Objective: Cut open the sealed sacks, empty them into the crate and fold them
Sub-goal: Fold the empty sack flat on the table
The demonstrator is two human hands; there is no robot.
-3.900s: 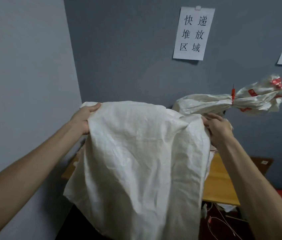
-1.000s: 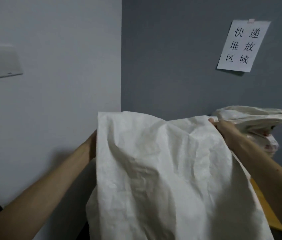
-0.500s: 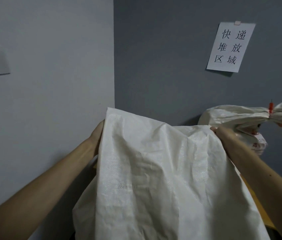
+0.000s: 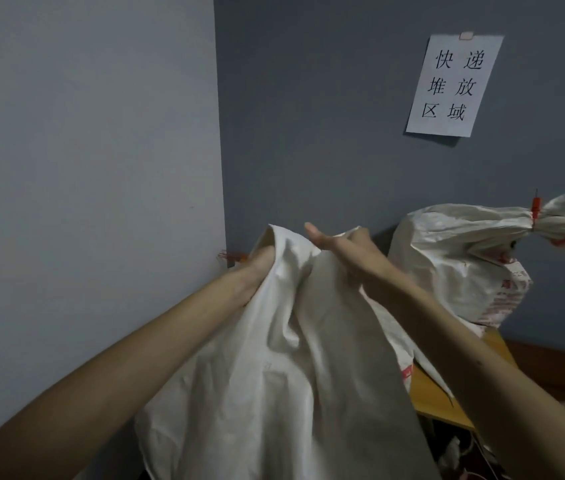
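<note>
While the left hand (image 4: 263,263) and right hand (image 4: 345,249) pinch the empty sack's (image 4: 284,375) top corners together, folding has begun; next comes another fold.

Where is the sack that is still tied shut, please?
The tied sack sits at the right of the head view on the wooden table, against the grey wall, below the paper sign.
</note>
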